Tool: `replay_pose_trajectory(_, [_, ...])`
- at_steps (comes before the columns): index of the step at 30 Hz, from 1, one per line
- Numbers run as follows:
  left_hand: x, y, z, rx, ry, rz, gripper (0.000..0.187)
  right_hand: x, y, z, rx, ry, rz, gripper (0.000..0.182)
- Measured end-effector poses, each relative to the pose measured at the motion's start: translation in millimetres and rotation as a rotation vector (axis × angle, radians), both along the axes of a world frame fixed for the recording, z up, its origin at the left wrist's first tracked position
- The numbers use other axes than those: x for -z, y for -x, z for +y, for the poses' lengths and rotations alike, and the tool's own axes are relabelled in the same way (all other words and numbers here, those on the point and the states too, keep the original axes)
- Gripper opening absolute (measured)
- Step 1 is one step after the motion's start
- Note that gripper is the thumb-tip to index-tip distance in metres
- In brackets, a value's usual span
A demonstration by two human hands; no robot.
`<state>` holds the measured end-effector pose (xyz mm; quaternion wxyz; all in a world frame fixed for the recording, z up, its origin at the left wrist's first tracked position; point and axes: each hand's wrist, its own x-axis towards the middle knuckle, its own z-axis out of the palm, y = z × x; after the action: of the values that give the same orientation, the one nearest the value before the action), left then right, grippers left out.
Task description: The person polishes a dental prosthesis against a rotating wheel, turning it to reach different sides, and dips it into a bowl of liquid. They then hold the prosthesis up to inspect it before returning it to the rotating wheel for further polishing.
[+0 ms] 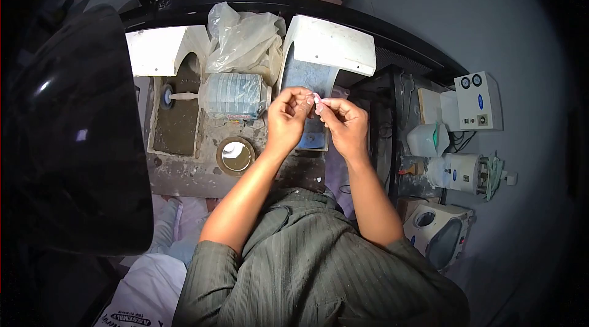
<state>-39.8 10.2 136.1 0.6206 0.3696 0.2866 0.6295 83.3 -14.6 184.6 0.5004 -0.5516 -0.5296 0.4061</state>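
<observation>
In front of my chest, a small pink-and-white piece [317,99], resembling a bit of denture, is pinched between my two hands. The fingertips of my left hand [289,115] are closed on its left side. From the other side, my right hand [345,123] grips it with thumb and forefinger. Fingers cover most of the piece, so its full shape is hidden. Just beyond and below the hands lies a blue-lined tray [313,141] under a white hood [331,45].
Left of my hands, a polishing motor [230,95] wrapped in plastic carries a wheel [167,97] over a grimy trough [175,134]. A round bowl [235,166] sits nearer me. A dark lamp-like shape [86,137] fills the left. Boxy machines [478,103] stand right.
</observation>
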Motion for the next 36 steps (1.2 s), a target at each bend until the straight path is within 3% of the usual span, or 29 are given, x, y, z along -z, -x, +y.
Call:
replay_pose_trajectory(4, [11,-2,-13,-0.058,-0.138,0.415,0.022,28,-10,-1,0.007,0.049,-0.058,0.009])
replay_pose_trajectory(9, [44,-10,-18,-0.070,-0.179,0.475,0.020,41,-20,-9,-0.021,0.175,-0.102,0.008])
replay_pose_trajectory(15, [65,-8,-24,0.049,-0.042,0.641,0.009,83,-38,-12,0.037,0.255,-0.198,0.010])
replay_pose_trajectory(18, [88,-11,-25,0.088,0.026,0.649,0.005,104,-43,-11,-0.039,0.435,0.080,0.014])
replay_pose_trajectory(23, [138,-18,-25,0.076,0.162,0.591,0.004,151,-45,-9,-0.013,0.584,0.201,0.014])
replay_pose_trajectory(25, [145,-19,-22,0.168,0.306,0.550,0.006,163,-44,-7,0.040,0.675,0.289,0.013])
replay_pose_trajectory(29, [153,-22,-14,0.137,0.306,0.585,0.007,179,-43,2,0.074,0.739,0.410,0.015])
replay_pose_trajectory(32, [150,-25,-7,0.022,0.245,0.703,0.008,187,-44,11,0.067,0.732,0.597,0.015])
replay_pose_trajectory(36, [129,-27,1,-0.092,0.106,0.891,0.007,210,-44,18,0.082,0.742,0.636,0.014])
